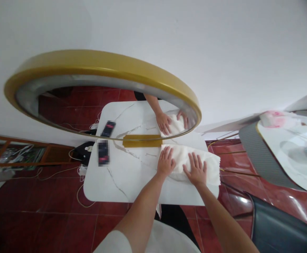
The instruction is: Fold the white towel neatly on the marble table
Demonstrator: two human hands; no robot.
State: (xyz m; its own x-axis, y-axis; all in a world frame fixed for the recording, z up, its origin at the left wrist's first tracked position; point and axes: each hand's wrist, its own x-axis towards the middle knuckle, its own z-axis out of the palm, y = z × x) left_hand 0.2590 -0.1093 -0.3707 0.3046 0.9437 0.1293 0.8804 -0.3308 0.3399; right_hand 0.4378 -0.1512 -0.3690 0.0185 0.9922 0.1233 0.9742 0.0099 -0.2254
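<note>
A folded white towel (pixel 180 158) lies flat along the right side of the white marble-patterned table (pixel 132 175), its right end reaching past the table's edge. My left hand (pixel 166 162) rests palm down on the towel's left end, fingers spread. Further right, my right hand (pixel 196 169) presses flat on the towel's middle, its fingers also apart. Neither hand grips the cloth. The oval gold-framed mirror (pixel 103 61) behind reflects both hands and part of the towel.
A blurred-out dark item (pixel 103 153) lies on the table's left. The mirror's gold base (pixel 142 141) stands at the back. At right are a second table (pixel 285 147) with a pink-and-white packet (pixel 276 118) and a black chair (pixel 282 221). Cables (pixel 56 174) run over the red floor.
</note>
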